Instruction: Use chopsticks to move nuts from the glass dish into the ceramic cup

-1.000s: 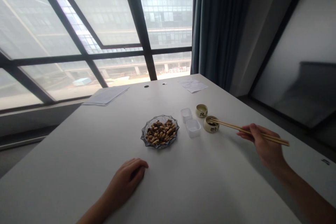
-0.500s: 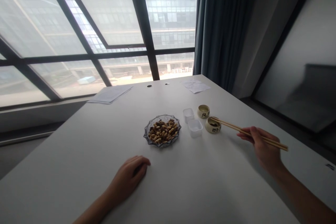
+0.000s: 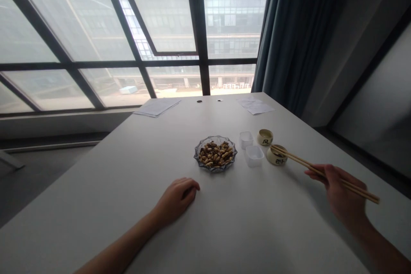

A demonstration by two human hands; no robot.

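My right hand (image 3: 345, 195) is closed around a pair of wooden chopsticks (image 3: 308, 165). Their tips are at the top of the nearer small cream bowl (image 3: 276, 160), which has dark writing on its side and something dark inside that I cannot make out. My left hand (image 3: 180, 197) rests on the table with its fingers curled together and nothing seen in them. Beyond it stands a scalloped glass dish (image 3: 196, 159) heaped with mixed nuts or seeds (image 3: 215, 154). Two clear plastic cups (image 3: 254, 160) stand between the dish and the bowls.
A second cream bowl (image 3: 265, 140) stands just behind the nearer one. Sheets of paper (image 3: 157, 107) lie at the white table's (image 3: 244, 231) far left, and a creased sheet (image 3: 256, 105) at the far right. Windows (image 3: 167, 13) and a dark curtain (image 3: 295, 30) are behind.
The view has turned left, so the whole scene sits farther right. The chopstick tips stay at the nearer bowl, slightly closer to its left rim. My left hand still rests on the table.
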